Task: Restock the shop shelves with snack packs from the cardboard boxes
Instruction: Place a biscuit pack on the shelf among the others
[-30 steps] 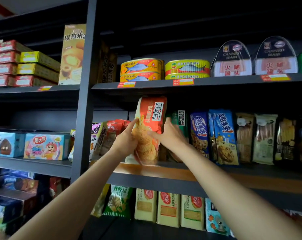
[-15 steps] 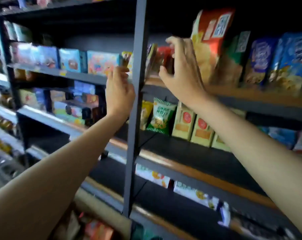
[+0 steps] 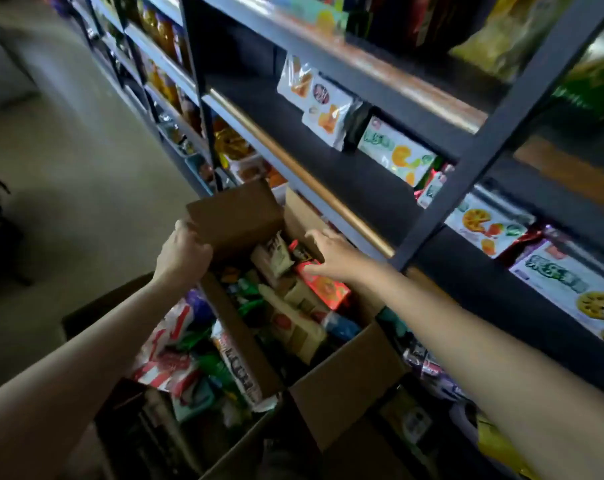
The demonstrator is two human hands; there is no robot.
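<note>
We stand in a dim shop aisle, pale floor filling the upper left of the frame and dark shelves running diagonally from the top centre down to the right, with biscuit boxes lined along them. Below centre sits an open cardboard box packed with mixed snack packs, and a second box of packs lies at its lower left. Our left hand grips the edge of the upright flap at the far end of the box, fingers curled over its rim, holding it back. Our right hand reaches in from the right with fingers extended and relaxed, its grip unclosed and holding nothing, the fingertips resting on or just above the red-orange pack. That pack lies just below and toward the bottom of the frame from the right fingertips, its long axis running diagonally from upper left to lower right, roughly along our right forearm. We judge the right hand much the nearer one, so the next move likely calls for it to close around the pack's upper end.
</note>
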